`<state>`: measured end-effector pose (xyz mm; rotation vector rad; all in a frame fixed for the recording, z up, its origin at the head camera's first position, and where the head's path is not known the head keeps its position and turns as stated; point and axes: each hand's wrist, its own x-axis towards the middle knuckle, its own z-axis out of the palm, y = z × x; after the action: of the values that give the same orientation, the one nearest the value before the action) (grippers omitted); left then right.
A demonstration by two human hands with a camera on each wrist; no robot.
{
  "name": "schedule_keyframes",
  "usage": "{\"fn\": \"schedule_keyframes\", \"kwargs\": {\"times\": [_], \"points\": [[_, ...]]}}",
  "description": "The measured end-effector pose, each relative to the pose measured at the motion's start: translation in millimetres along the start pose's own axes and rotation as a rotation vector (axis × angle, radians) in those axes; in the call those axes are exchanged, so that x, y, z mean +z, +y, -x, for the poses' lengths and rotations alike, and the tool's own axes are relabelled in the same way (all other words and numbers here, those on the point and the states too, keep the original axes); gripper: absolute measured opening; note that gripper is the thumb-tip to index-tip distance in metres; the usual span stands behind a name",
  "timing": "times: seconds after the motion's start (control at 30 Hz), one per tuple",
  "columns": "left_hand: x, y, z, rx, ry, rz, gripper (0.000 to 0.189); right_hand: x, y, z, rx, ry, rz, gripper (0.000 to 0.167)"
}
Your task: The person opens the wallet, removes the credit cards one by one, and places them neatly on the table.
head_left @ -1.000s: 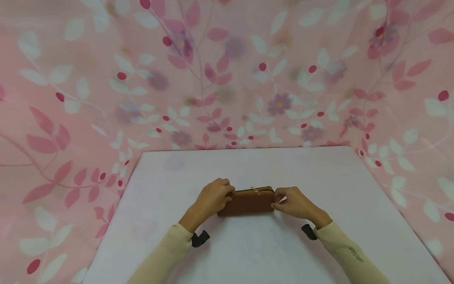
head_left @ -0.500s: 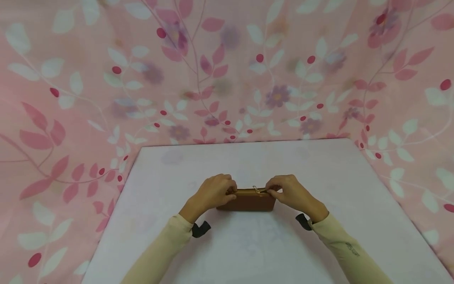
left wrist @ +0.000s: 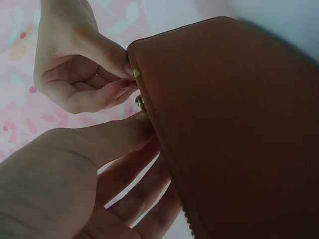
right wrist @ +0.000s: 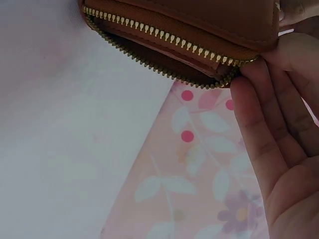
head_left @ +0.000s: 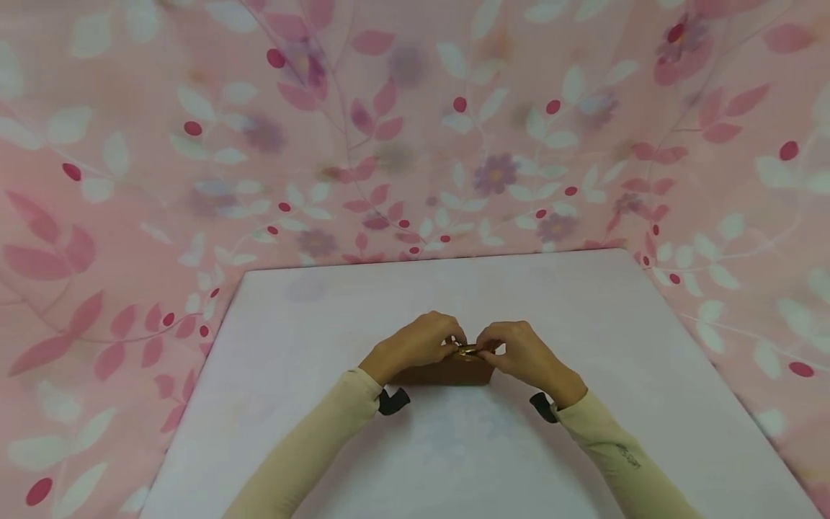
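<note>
You have the brown zip-around wallet [head_left: 447,373] upright on the white desk [head_left: 305,310], near the middle, with a long edge down, one broad face toward you and the zipped edge on top. Your left hand [head_left: 421,342] comes in over the left part and pinches the top edge, thumb on the near side, its tip just beside the gold zipper slider [left wrist: 140,103]; you cannot tell from here whether those fingers grip the pull itself. Your right hand [head_left: 521,352] holds the upper right corner, its fingers pinched narrow on the wallet. The zip looks partway along: the two rows of gold zipper teeth [right wrist: 167,37] stand parted down the right end, so that end is unfastened, while the slider sits on the top edge between your hands. The teeth under your left hand are mostly hidden, so you cannot tell how much of that stretch is fastened. What remains, as a judgement, is the rest of the slider's travel along the edge; which way it is headed does not show.
</note>
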<state>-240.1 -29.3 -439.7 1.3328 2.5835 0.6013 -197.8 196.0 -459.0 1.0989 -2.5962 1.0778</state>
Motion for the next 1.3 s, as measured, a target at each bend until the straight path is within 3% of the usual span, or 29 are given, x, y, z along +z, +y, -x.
{"fn": "schedule_keyframes", "kwargs": {"times": [0.17,0.4,0.53,0.9,1.1,1.3], "points": [[-4.3,-2.4,4.8,0.007,0.051,-0.059,0.002,0,-1,-4.3,0.014,-0.018,0.010,0.018],[-3.3,-3.0,3.9,0.175,0.120,-0.098,0.007,-2,3,-4.0,0.026,-0.016,0.018,0.018],[-0.4,-4.2,2.3,0.213,0.120,-0.080,0.011,-1,4,-5.0,0.016,-0.012,0.021,0.017],[2.0,-13.8,11.5,0.132,0.161,0.017,0.010,1,4,-6.8,0.039,-0.028,0.032,0.017],[-4.8,-19.8,24.9,0.116,0.188,0.039,0.008,1,8,-7.2,0.039,-0.031,0.050,0.019],[-10.6,-26.8,42.1,0.074,0.176,0.040,0.007,2,8,-7.4,0.035,-0.038,0.058,0.018]]}}
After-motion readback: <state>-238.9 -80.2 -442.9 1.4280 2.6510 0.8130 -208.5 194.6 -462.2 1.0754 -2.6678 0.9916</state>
